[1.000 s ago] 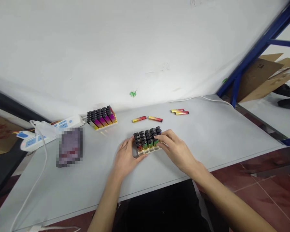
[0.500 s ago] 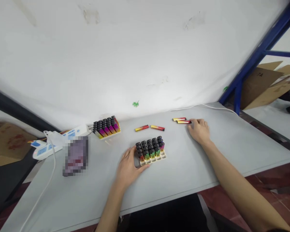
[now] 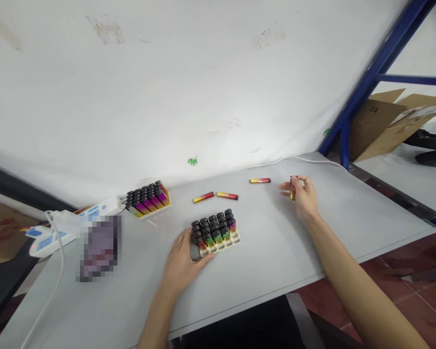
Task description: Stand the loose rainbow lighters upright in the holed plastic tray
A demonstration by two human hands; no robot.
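My left hand (image 3: 181, 261) is curved round the left end of a cream tray (image 3: 223, 248), thumb along its front edge and fingers behind. Black-topped lighters (image 3: 217, 235) stand upright in the tray's rows, and the front row of slots holds none. My right hand (image 3: 303, 196) is raised at the right, pinching a red and yellow lighter (image 3: 292, 189) held upright between thumb and fingers. One lighter (image 3: 260, 181) lies flat to the left of that hand. Two more, a left lighter (image 3: 203, 197) and a right lighter (image 3: 227, 196), lie behind the tray.
A second tray full of lighters (image 3: 148, 199) stands by the wall at back left. Beside it are a white power strip (image 3: 47, 245) with a cable and a blurred-out dark item (image 3: 101, 249). A blue frame (image 3: 344, 145) and cardboard box (image 3: 378, 123) are at right.
My right hand has picked up one of the two lighters at the right and turned it upright. My left hand stays at the tray. The view has shifted slightly.
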